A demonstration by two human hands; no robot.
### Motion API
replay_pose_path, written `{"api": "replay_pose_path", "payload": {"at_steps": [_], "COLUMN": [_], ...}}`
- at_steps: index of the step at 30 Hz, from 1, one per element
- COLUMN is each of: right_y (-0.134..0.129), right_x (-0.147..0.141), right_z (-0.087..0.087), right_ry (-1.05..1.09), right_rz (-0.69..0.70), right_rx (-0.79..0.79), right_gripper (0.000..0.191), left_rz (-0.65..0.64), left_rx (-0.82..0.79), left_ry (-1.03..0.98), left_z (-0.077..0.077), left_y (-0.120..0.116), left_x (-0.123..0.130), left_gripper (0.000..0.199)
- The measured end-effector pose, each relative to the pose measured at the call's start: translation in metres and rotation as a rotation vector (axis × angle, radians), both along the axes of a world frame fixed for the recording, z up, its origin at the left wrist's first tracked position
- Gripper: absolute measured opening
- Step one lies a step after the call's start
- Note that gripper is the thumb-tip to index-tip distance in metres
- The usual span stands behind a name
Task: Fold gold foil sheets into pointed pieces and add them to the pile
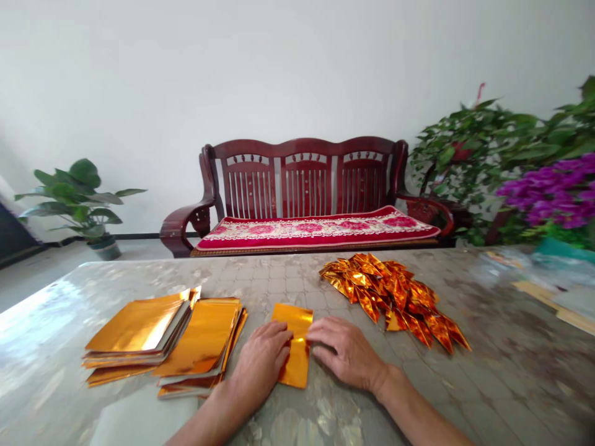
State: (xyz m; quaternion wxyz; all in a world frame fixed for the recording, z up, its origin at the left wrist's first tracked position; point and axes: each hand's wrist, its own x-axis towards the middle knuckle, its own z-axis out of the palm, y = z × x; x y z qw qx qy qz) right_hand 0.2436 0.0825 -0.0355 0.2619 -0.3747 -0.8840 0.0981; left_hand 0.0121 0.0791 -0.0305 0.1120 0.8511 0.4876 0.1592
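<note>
A narrow gold foil paper (296, 367) lies on the table between my hands, its long side running away from me. My left hand (264, 354) rests on its left edge with fingers bent over it. The fingertips of my right hand (343, 352) touch its right edge near the middle. Two stacks of gold foil sheets, one at the far left (137, 325) and one nearer my left hand (203, 334), sit side by side. Folded, pointed foil pieces (395, 291) form a pile beyond my right hand.
The patterned table (260, 272) spans the foreground. Plastic bags and papers (553, 285) lie at its right end. Behind it is a wooden bench (304, 186) with a red floral cushion. Potted plants stand at left (81, 198) and right (469, 155).
</note>
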Motion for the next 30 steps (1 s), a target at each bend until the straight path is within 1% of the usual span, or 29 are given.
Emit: {"api": "replay_pose_path", "payload": {"at_steps": [2,4,6,9,16,20,24,27,30], "right_y": [-0.001,0.0,0.002,0.004,0.006,0.007,0.009,0.009,0.005], "right_x": [-0.006,-0.007,-0.005,0.0,0.001,0.001,0.002,0.004,0.006], "right_z": [0.001,0.0,-0.002,-0.005,-0.007,-0.007,-0.008,-0.006,-0.003], "right_ry": [-0.06,-0.088,-0.099,-0.097,-0.098,-0.104,-0.071,-0.003,0.048], "right_rz": [0.011,-0.035,-0.1,-0.154,-0.155,-0.18,-0.197,-0.227,-0.22], "right_rx": [-0.002,0.009,0.023,0.04,0.06,0.045,0.021,0.019,0.034], "right_gripper": [0.018,0.015,0.017,0.02,0.014,0.015,0.016,0.015,0.009], "left_rz": [0.011,0.018,-0.001,-0.036,-0.042,-0.046,-0.089,-0.098,-0.045], "left_rx": [0.028,0.042,0.045,0.05,0.095,0.107,0.121,0.117,0.097], "left_ry": [0.005,0.014,0.006,-0.02,-0.034,-0.018,-0.043,-0.11,-0.169], "left_z": [-0.009,-0.015,-0.017,-0.017,-0.019,-0.014,-0.011,-0.014,-0.019], "left_y": [-0.004,-0.006,-0.007,-0.006,-0.005,-0.008,-0.011,-0.013,-0.012], "left_x": [0.004,0.008,0.011,0.01,0.009,0.012,0.014,0.015,0.013], "left_gripper": [0.038,0.042,0.041,0.037,0.035,0.034,0.033,0.035,0.035]}}
